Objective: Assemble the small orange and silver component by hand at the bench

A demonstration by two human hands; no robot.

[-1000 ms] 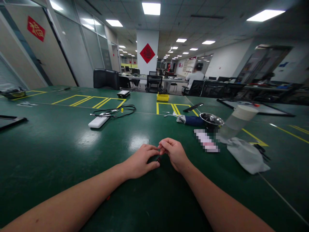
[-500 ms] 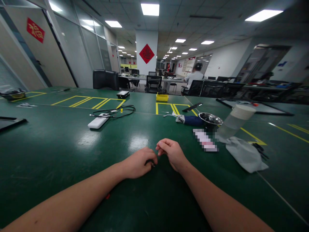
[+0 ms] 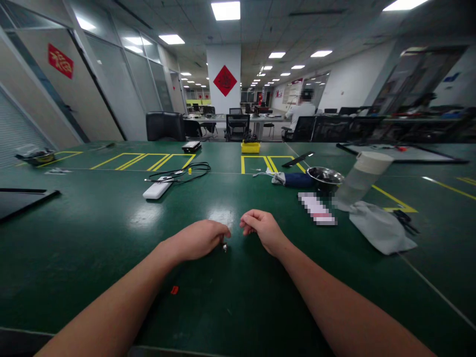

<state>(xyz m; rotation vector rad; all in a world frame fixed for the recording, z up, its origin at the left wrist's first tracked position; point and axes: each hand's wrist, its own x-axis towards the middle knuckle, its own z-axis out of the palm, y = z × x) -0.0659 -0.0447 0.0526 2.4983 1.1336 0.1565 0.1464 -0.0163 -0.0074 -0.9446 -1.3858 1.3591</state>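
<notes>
My left hand (image 3: 201,240) is low over the green table, palm down, its fingers curled and closed. A small shiny metal piece (image 3: 225,247) shows under its fingertips; it is too small to name. My right hand (image 3: 263,232) is a short gap to the right, thumb and fingers drawn together in a pinch. Whether anything is between those fingertips I cannot make out. On the table near my left forearm lies a small red-orange piece (image 3: 174,290).
Beyond my hands lie a white power bank (image 3: 158,189) and a black cable (image 3: 201,171). To the right are a blurred-out flat object (image 3: 317,209), a steel bowl (image 3: 326,178), a tilted bottle (image 3: 362,181) and a grey pouch (image 3: 379,230). A person (image 3: 302,111) sits far back.
My left hand has moved left, away from my right hand, and the metal piece shows more clearly below its fingers. The red-orange piece has come out from behind my forearm. The view has shifted slightly.
</notes>
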